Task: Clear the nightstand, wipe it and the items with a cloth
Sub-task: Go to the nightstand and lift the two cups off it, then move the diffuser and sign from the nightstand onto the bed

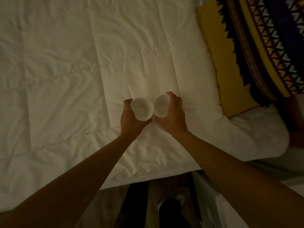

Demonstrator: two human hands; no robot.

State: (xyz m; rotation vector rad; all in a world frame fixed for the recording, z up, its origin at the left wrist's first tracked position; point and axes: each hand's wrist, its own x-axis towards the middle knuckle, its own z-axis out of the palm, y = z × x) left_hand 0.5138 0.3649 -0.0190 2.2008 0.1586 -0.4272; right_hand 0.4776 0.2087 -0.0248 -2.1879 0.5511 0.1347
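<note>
Two small white cups are held side by side, low over the white duvet of the bed. My left hand is wrapped around the left white cup. My right hand grips the right white cup, which tilts slightly toward the left one. The two rims almost touch. Both cups look empty from above. The nightstand and the cloth are out of view.
A yellow pillow with a dark patterned border lies at the right end of the bed. The bed's edge runs below my arms, with the floor and my shoes beneath it.
</note>
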